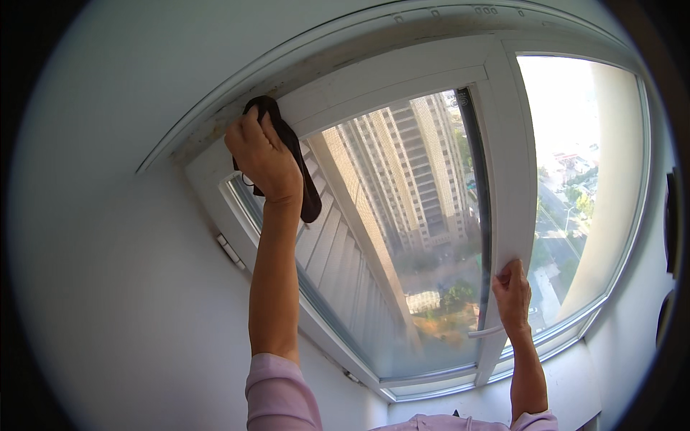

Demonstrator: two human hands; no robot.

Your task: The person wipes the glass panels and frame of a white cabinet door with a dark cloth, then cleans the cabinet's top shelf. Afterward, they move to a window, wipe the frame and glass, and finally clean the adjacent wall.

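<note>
My left hand (264,153) reaches up to the top left corner of a white window frame (383,81). It grips a dark cloth (310,196), which is bunched under the fingers and hangs down in front of the glass pane (372,301). My right hand (513,296) rests against the upright (509,215) between two panes, its fingers curled in. Nothing shows in that hand, though its palm side is partly hidden. Just below it, a white window handle (482,333) sticks out to the left.
Above the window runs a pale track (334,33), with dark stains on the surface beneath it. A hinge (230,251) sits on the frame's left side, beside a plain wall (124,280). Tall buildings (426,172) and a road stand far below outside. Dark objects (671,221) edge the right side.
</note>
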